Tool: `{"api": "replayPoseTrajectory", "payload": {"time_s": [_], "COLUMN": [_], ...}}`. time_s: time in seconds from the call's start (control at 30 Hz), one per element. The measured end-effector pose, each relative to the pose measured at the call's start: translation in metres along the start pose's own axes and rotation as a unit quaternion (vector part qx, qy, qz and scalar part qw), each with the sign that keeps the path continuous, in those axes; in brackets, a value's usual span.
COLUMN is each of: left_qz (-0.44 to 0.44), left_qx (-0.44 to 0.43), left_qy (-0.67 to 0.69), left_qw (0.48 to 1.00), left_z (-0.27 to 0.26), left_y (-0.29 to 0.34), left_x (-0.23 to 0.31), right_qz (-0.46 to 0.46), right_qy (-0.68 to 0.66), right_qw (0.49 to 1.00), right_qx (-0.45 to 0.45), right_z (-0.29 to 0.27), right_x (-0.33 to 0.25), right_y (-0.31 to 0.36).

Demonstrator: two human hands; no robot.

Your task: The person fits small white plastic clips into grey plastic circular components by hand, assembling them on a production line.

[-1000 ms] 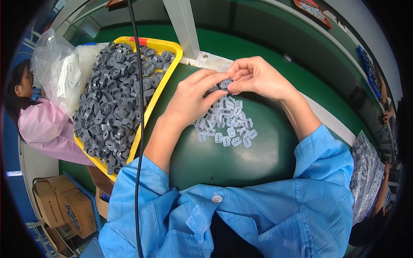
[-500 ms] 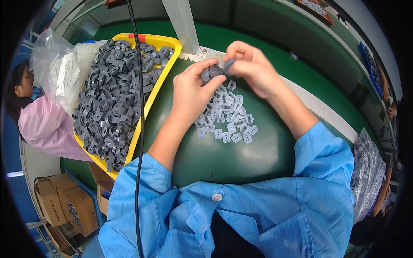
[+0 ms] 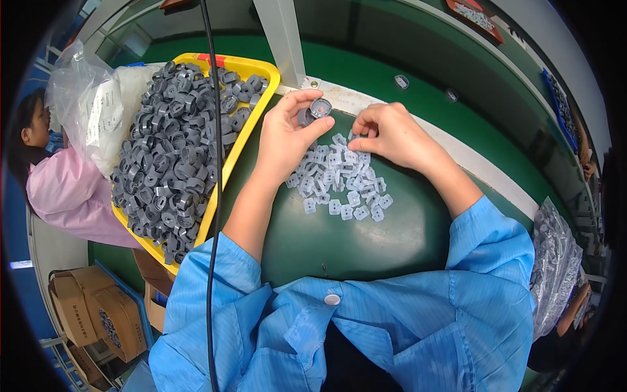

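Between the thumb and fingers of my left hand (image 3: 287, 134) are grey round plastic housings; one housing (image 3: 320, 108) faces up with its hollow side showing, and another is tucked beside it, partly hidden by the thumb. My right hand (image 3: 392, 136) is at the far right edge of a pile of translucent plastic pieces (image 3: 334, 171). Its thumb and index finger are pinched on a small translucent piece (image 3: 352, 136), partly covered by the fingertips. The pile lies on the dark green tabletop (image 3: 392, 242), below and between my hands.
Left of my arm, a yellow tray (image 3: 266, 68) is heaped with grey housings (image 3: 173, 157). A black cable (image 3: 217, 150) hangs across it. Beyond a pale ledge, a round part (image 3: 401, 81) lies on a green surface. A person in pink (image 3: 72, 196) sits left; cardboard boxes (image 3: 98, 307) stand below.
My right hand has moved away from the left one, down to the translucent pile, and no longer holds a grey part. A round part now shows on the green surface beyond the ledge.
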State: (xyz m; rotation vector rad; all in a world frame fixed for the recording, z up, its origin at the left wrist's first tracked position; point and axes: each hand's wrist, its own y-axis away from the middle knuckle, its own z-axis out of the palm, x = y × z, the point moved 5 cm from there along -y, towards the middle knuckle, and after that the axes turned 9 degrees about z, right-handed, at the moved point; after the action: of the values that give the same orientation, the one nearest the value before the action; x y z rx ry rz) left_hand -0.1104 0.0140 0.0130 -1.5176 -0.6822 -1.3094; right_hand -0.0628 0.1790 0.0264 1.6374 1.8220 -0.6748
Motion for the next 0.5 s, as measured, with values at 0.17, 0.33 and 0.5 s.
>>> {"api": "replayPoseTrajectory", "payload": {"time_s": [0.17,0.33,0.5], "left_qz": [0.108,0.114,0.133], "left_qx": [0.000,0.011,-0.017], "left_qy": [-0.133,-0.239,-0.248], "left_qw": [0.985,0.964,0.959], "left_z": [0.002,0.010,0.017], "left_y": [0.001,0.004,0.007], "left_x": [0.010,0.020,0.019], "right_qz": [0.028,-0.009,-0.077], "right_qy": [0.018,-0.222,-0.157], "right_qw": [0.999,0.970,0.978], "right_qx": [-0.043,0.102,0.111], "right_z": [-0.007,-0.014,-0.009], "right_x": [-0.001,-0.009,-0.020], "right_y": [-0.010,-0.013,-0.010]}}
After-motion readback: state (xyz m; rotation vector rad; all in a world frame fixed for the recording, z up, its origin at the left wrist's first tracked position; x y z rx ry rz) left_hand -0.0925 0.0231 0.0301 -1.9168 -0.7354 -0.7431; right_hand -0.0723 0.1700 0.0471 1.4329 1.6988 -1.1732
